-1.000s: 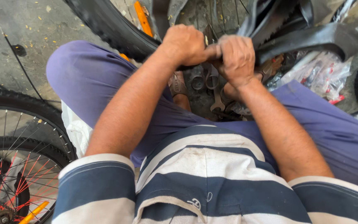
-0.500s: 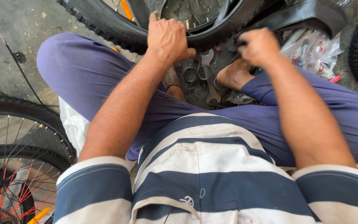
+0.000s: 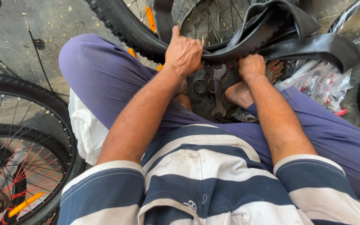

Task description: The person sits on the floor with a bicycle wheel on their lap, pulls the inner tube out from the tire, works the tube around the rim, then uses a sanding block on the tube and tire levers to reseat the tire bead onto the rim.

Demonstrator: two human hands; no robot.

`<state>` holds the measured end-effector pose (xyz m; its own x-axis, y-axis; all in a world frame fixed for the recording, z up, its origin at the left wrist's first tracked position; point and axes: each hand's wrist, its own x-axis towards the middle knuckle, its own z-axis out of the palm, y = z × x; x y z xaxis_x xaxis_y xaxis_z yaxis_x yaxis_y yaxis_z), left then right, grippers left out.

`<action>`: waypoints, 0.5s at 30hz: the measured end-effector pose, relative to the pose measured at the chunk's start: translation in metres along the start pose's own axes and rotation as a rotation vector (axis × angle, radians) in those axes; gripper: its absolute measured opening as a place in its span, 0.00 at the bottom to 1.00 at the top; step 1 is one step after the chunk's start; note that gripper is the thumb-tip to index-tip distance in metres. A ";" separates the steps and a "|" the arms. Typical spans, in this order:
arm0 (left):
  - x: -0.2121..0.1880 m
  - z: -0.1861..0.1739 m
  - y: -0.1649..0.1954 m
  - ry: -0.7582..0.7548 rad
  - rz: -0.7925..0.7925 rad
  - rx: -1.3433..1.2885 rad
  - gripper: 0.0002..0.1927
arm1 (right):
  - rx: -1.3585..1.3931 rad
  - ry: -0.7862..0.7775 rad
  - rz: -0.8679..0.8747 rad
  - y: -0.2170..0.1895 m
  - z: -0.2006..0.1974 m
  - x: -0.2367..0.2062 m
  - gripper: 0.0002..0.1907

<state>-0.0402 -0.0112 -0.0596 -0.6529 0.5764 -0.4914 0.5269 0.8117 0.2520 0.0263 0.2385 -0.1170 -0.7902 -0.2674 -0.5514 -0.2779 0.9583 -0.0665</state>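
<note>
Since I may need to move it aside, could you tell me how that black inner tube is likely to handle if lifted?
The inner tube is probably floppy: it folds and drapes in loose loops over the tyre. It looks deflated and flat, so likely light. Its rubber would probably grip rather than slide.

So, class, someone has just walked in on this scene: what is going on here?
A person sits cross-legged on a concrete floor with a bicycle wheel in front of them. The left hand grips the knobbly tyre at its near edge, while the right hand presses at the black inner tube, which hangs loose out of the tyre. Spanners lie on the floor between the feet. Another spoked wheel lies at the person's left.
</note>
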 end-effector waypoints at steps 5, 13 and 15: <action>0.004 0.018 -0.003 0.143 0.073 0.004 0.09 | 0.054 0.010 -0.001 0.002 0.008 -0.003 0.08; 0.007 0.023 -0.005 0.152 0.070 -0.039 0.09 | 0.262 -0.293 -0.182 0.003 -0.056 -0.014 0.14; 0.006 0.022 -0.005 0.140 0.070 -0.039 0.09 | 0.494 -0.195 -0.245 0.003 -0.086 -0.006 0.11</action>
<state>-0.0349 -0.0143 -0.0820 -0.6864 0.6369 -0.3510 0.5539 0.7707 0.3150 -0.0172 0.2342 -0.0423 -0.6067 -0.5084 -0.6111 -0.1147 0.8167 -0.5656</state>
